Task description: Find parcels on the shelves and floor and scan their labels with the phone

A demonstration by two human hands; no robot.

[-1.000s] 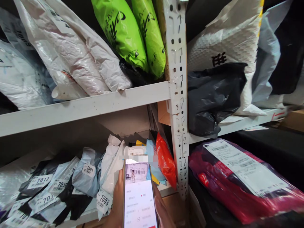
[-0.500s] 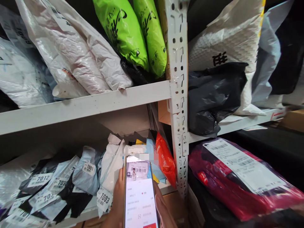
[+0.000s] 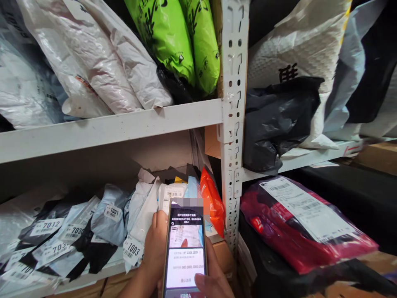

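A lit phone (image 3: 185, 252) stands upright at the bottom centre, showing a small photo and lines of numbers. My right hand (image 3: 215, 269) is closed round its right side, the thumb lying over the lower screen. Just left of the phone is my left hand (image 3: 159, 236), its fingers bent near a white labelled parcel (image 3: 173, 193); what they hold is hidden. Behind the phone's top right leans a red-orange parcel (image 3: 212, 203). A grey parcel tagged 1003 (image 3: 133, 250) lies left of my left hand.
A perforated white post (image 3: 232, 99) divides the shelving. White and green bags (image 3: 167, 45) fill the upper shelf (image 3: 118, 130). Several tagged parcels (image 3: 49, 227) lie at lower left. A black bag (image 3: 279, 120) and a pink parcel (image 3: 297, 231) are on the right.
The phone screen has changed to a dark page with a white number panel. My right thumb has come over the screen. The view has shifted slightly, and the white labelled parcel shows more.
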